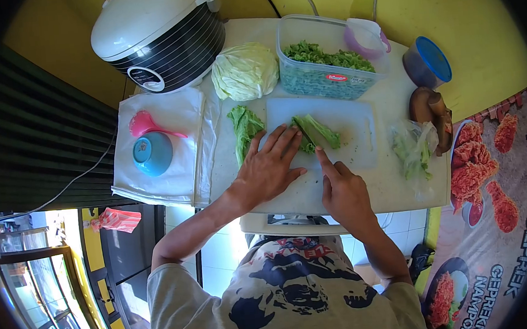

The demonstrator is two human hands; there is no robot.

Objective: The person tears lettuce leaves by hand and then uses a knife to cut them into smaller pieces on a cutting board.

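On a white cutting board (327, 108), my left hand (268, 169) presses down on green lettuce, its fingers stretched forward over the leaves. A leafy end of the lettuce (247, 128) sticks out to the left of that hand. Lettuce stems (319, 130) lie just right of my left fingertips. My right hand (346, 192) is closed around a knife, index finger pointing forward along it. The handle is hidden in my palm, and only a little of the dark blade shows against the lettuce.
Behind the board stand a whole cabbage (245, 72) and a clear tub (325, 87) of cut lettuce. A rice cooker (169, 46) is at back left, near a blue bowl (152, 154) and pink ladle (144, 124). At right are a plastic bag (414, 148) with greens and a blue-lidded container (427, 62).
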